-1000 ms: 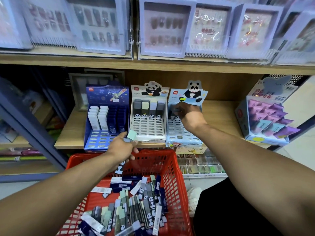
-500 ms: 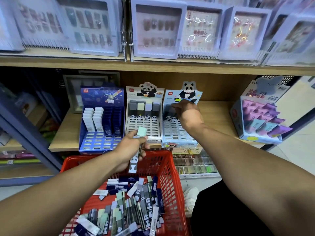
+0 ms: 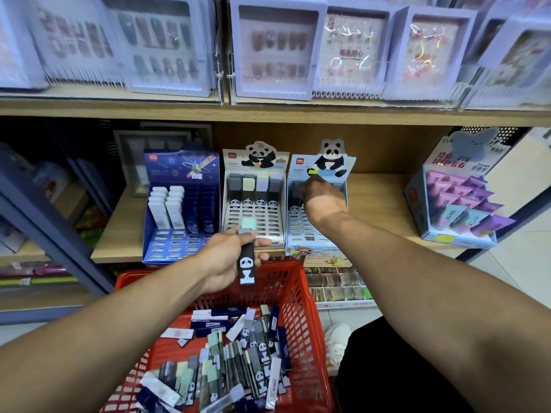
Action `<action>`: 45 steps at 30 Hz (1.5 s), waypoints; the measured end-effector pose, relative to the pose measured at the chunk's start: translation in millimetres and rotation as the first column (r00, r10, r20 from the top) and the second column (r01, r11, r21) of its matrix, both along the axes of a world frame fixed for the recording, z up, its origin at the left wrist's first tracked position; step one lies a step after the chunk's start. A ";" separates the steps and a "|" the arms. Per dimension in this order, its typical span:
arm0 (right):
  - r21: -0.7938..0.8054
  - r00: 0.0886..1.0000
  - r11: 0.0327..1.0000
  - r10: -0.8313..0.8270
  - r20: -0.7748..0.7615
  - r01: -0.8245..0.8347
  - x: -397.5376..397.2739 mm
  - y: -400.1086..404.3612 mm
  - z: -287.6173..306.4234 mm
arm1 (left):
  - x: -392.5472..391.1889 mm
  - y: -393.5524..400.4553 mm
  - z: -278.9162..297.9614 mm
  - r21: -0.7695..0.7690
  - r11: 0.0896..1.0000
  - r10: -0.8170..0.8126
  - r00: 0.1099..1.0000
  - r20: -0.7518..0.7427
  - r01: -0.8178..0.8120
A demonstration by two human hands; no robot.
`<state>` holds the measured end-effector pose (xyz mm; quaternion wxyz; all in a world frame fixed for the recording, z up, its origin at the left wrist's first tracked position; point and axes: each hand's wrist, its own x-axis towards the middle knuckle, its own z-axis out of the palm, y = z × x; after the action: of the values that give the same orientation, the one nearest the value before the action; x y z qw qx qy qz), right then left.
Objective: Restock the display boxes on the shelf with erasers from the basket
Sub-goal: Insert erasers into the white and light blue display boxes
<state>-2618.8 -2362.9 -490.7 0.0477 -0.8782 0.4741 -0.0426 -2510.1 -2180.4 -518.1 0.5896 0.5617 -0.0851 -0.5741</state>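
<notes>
My right hand (image 3: pixel 323 201) reaches into the top row of the light blue panda display box (image 3: pixel 301 231), back toward me, so its fingertips are hidden; I cannot tell whether they hold anything. My left hand (image 3: pixel 229 257) pinches a panda eraser (image 3: pixel 247 254) above the red basket (image 3: pixel 301 299), its long axis nearly upright, mint tip pointing up at the shelf (image 3: pixel 125 231), black panda sleeve pointing down. Loose erasers (image 3: pixel 238 362) lie jumbled in the basket, its near end cut off.
</notes>
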 end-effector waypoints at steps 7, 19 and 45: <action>0.297 0.966 0.955 -0.094 0.239 0.020 -2.4 23.6 3.8 | -0.7 6.2 3.6 0.053 0.995 -0.089 0.976 0.200 0.080; 0.922 0.939 0.365 -0.253 0.232 -0.129 -39.5 62.7 13.4 | -22.2 4.8 -2.4 0.064 0.963 -0.266 0.903 0.337 0.260; 0.357 0.914 0.933 -0.112 0.390 -0.038 -37.8 -15.6 0.2 | -8.9 -12.7 -29.7 0.049 0.996 -0.085 0.967 0.241 0.076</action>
<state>-2656.6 -2378.5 -490.5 0.3023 -0.8176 0.4706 -0.1369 -2519.0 -2193.1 -547.8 0.5398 0.6353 -0.1678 -0.5262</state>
